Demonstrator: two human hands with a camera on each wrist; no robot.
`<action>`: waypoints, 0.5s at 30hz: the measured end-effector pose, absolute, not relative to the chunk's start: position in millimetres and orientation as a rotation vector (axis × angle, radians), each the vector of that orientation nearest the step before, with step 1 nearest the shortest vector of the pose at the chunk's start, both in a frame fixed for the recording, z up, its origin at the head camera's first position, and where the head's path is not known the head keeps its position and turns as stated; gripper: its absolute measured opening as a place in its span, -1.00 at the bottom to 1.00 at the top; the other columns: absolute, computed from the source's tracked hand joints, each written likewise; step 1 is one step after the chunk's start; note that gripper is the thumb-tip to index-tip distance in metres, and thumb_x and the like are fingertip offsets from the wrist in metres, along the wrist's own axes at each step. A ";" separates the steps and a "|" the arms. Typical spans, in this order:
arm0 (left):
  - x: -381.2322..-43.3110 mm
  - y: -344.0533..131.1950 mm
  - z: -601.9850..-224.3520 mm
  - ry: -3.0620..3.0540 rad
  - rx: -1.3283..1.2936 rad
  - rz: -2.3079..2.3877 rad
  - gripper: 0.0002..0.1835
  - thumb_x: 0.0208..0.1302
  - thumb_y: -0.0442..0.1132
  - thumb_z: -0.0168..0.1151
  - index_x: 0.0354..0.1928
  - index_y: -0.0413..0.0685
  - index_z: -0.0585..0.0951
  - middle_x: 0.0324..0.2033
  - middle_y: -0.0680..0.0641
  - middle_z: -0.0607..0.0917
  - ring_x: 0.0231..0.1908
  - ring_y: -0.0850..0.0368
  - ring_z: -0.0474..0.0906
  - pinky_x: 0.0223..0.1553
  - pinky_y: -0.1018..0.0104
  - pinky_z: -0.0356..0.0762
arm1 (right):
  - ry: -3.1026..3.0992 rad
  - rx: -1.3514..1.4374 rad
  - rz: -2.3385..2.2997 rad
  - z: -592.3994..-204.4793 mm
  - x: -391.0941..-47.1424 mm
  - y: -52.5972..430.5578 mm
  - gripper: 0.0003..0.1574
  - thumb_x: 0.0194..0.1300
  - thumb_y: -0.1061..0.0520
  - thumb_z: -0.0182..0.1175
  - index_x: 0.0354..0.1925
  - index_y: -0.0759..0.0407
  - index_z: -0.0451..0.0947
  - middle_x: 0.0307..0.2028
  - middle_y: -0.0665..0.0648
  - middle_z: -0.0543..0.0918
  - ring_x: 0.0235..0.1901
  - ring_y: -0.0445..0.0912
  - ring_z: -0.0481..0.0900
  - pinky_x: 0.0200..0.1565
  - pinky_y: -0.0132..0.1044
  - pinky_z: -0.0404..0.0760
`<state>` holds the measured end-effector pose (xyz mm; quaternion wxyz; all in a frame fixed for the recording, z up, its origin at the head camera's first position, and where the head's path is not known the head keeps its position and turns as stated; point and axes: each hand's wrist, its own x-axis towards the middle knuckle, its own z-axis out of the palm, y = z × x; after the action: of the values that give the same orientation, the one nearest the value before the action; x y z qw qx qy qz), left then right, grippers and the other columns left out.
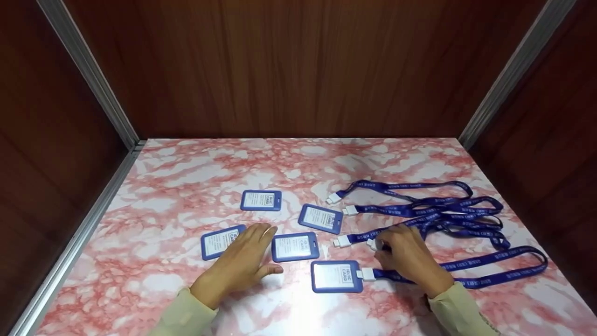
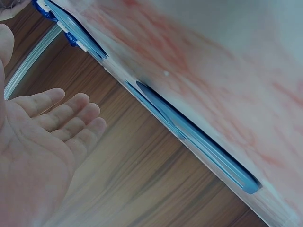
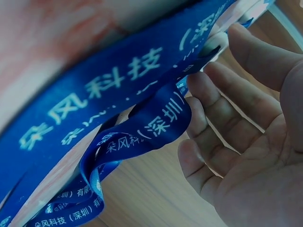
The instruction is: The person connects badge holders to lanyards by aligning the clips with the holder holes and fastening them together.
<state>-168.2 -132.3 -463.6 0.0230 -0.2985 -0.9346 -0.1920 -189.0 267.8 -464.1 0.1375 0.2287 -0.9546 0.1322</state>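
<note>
My right hand (image 1: 410, 255) pinches a blue lanyard near its white clip (image 1: 373, 244), which shows at the thumb and fingertips. In the right wrist view, its printed strap (image 3: 161, 116) runs by the curled fingers. My left hand (image 1: 246, 252) hovers with fingers extended and thumb apart, holding nothing. It partly covers one blue card holder (image 1: 212, 245), and another card holder (image 1: 295, 246) lies just to its right. Nearest me, a card holder (image 1: 336, 277) is joined to the white clip (image 1: 368, 274) of a lanyard that passes under my right hand.
Two more card holders lie farther back, one at left (image 1: 261, 200) and one at centre (image 1: 320, 218). Several blue lanyards (image 1: 475, 204) overlap on the right, their white clips pointing left. Wood-grain panels (image 1: 298, 70) wall the marbled table (image 1: 186, 172) at the back and sides.
</note>
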 end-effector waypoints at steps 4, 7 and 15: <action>-168.4 -132.1 -464.3 -2.890 -0.928 -0.597 -0.01 0.29 0.24 0.32 0.53 -0.25 0.23 0.47 -0.31 0.31 0.49 -0.27 0.17 0.49 -0.20 0.09 | -2.734 0.674 0.401 -465.4 -188.6 266.7 -0.68 -0.06 0.24 0.57 -0.51 -0.02 0.58 -0.50 -0.08 0.55 -0.38 -0.05 0.47 -0.26 -0.08 0.34; -168.5 -132.3 -464.2 -2.889 -0.929 -0.596 -0.01 0.29 0.25 0.32 0.54 -0.24 0.23 0.47 -0.31 0.31 0.49 -0.27 0.17 0.49 -0.20 0.10 | -2.726 0.671 0.413 -465.9 -188.6 265.4 -0.68 -0.08 0.28 0.56 -0.51 -0.01 0.59 -0.49 -0.06 0.59 -0.37 -0.03 0.50 -0.25 -0.05 0.37; -169.0 -131.7 -463.6 -2.899 -0.925 -0.601 -0.01 0.30 0.26 0.30 0.54 -0.23 0.22 0.48 -0.30 0.30 0.50 -0.26 0.15 0.49 -0.19 0.09 | -2.792 0.619 0.423 -465.4 -188.5 261.5 -0.74 -0.02 0.29 0.53 -0.46 0.04 0.64 -0.45 -0.04 0.65 -0.32 0.00 0.54 -0.16 0.03 0.44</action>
<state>-169.0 -131.7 -463.6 0.0200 -0.2982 -0.9345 -0.1936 -188.5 261.5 -465.4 0.1252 0.2126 -0.9582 0.1451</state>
